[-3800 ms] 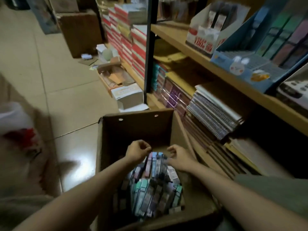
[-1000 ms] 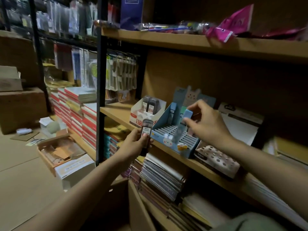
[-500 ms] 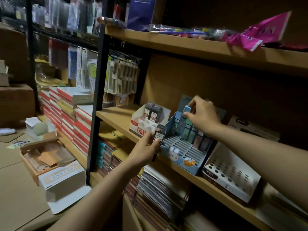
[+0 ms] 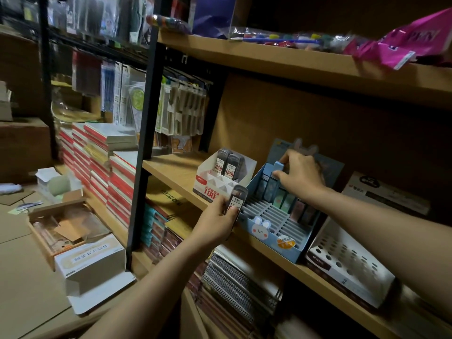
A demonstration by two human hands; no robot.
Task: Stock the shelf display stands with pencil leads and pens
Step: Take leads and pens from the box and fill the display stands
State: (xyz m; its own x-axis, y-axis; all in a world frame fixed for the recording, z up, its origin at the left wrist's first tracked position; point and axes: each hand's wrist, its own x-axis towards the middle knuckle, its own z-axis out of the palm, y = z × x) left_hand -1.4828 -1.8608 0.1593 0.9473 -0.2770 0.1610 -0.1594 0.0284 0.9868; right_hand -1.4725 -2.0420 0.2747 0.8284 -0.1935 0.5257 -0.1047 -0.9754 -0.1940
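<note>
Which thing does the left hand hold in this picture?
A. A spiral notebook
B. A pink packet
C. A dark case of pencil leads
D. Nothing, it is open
C: the left hand has its grip round a dark pencil lead case, in front of the white display stand holding two similar cases.

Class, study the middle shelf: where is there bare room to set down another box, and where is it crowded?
Bare wood lies on the tan wooden shelf, between the black metal upright and the white cardboard lead stand. Rightward it is crowded: the blue bunny-printed display stand and the white perforated pen stand sit side by side, with both hands working there.
</note>
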